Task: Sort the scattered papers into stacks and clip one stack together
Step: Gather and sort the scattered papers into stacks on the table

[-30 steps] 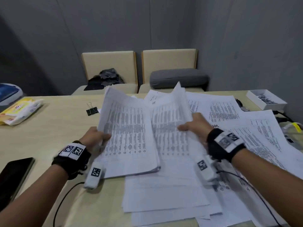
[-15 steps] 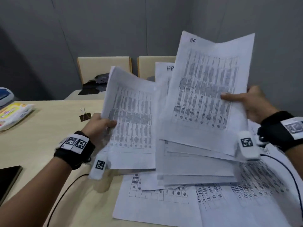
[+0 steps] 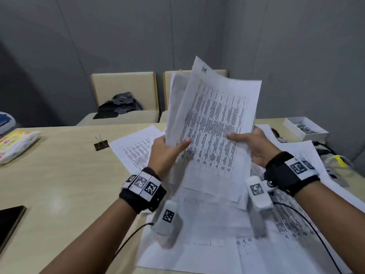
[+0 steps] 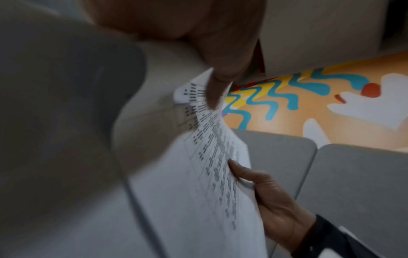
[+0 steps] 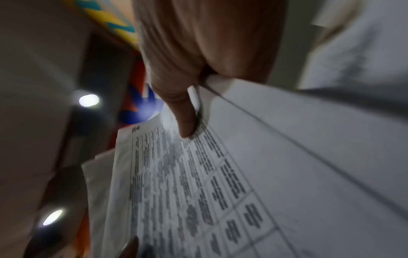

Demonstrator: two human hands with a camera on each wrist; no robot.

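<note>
A bundle of printed sheets [image 3: 213,123] stands nearly upright above the table, held from both sides. My left hand [image 3: 167,149] pinches its left edge, thumb across the front. My right hand [image 3: 250,143] grips the right edge, thumb on the print. The left wrist view shows the sheets [image 4: 198,183] blurred, with my left hand [image 4: 216,82] at the upper edge and the right hand [image 4: 264,192] lower down. In the right wrist view my thumb presses the printed page [image 5: 198,192]. More loose papers [image 3: 207,234] lie flat on the table. A black binder clip [image 3: 101,143] sits apart at the left.
A wooden table [image 3: 59,175] carries a dark phone [image 3: 9,220] at the left edge and a yellow wipes pack [image 3: 15,143] far left. A white box [image 3: 305,128] sits at the back right. Two beige chairs [image 3: 126,95] stand behind the table.
The two separate bundles have come together into one, raised upright. My left hand moved right and up to join the right hand's sheets.
</note>
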